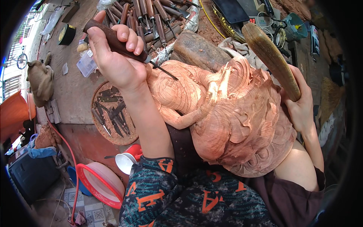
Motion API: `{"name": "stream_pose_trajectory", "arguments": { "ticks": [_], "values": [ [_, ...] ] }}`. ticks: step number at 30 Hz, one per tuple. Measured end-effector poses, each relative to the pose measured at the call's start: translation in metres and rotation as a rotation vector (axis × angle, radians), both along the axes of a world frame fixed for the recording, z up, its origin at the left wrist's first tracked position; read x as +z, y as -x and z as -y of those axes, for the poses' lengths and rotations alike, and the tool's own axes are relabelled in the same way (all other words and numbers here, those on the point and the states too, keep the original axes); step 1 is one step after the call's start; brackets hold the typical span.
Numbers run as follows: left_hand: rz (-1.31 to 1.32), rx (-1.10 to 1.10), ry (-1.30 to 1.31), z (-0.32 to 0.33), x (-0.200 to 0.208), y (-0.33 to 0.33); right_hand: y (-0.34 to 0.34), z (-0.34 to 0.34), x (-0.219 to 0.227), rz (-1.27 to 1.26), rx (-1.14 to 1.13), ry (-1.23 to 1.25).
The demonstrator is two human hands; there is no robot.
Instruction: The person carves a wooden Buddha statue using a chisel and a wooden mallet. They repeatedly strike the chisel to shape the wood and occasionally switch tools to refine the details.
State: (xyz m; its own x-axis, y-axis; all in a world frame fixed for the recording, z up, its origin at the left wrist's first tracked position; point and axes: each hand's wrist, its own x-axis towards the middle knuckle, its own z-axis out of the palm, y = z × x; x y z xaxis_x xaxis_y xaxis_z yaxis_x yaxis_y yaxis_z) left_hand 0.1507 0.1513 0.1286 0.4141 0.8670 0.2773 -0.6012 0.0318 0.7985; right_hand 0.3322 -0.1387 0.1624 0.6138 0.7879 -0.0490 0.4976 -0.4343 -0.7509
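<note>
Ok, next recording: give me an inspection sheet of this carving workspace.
Surface: worn wooden bench, dusty.
Job's things: pale carved wood figure lying across the lap; chisel; wooden mallet.
Clutter: row of wood-handled chisels; round tray of small blades; tape roll; small clear box.
Grippers: left hand, fingers wrapped on the chisel; right hand gripping the mallet, raised.
Cables: yellow cord; red hose.
Surroundings: red-rimmed basin, tiled floor.
</note>
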Motion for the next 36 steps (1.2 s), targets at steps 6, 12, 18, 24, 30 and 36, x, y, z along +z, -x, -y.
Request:
{"name": "stream_pose_trajectory", "arguments": {
  "ticks": [6, 12, 18, 24, 30, 36],
  "values": [
    [0.062, -0.092, -0.004, 0.000, -0.005, 0.000, 0.000, -0.001, 0.001, -0.016, 0.016, 0.009],
    [-0.010, 0.062, -0.035, 0.006, -0.004, -0.007, -0.030, -0.021, 0.003, -0.023, 0.283, 0.081],
    [0.000, 0.024, 0.009, 0.004, -0.009, -0.017, -0.067, -0.113, 0.035, -0.233, 0.330, 0.100],
    [-0.063, 0.081, 0.030, -0.001, -0.012, -0.015, -0.035, -0.159, 0.029, -0.084, 0.344, 0.160],
    [-0.062, 0.075, 0.064, -0.006, -0.015, -0.015, -0.020, -0.158, 0.033, 0.006, 0.311, 0.166],
    [-0.057, 0.043, 0.083, -0.007, -0.017, -0.018, -0.013, -0.155, 0.035, 0.059, 0.289, 0.169]
  ]
}}
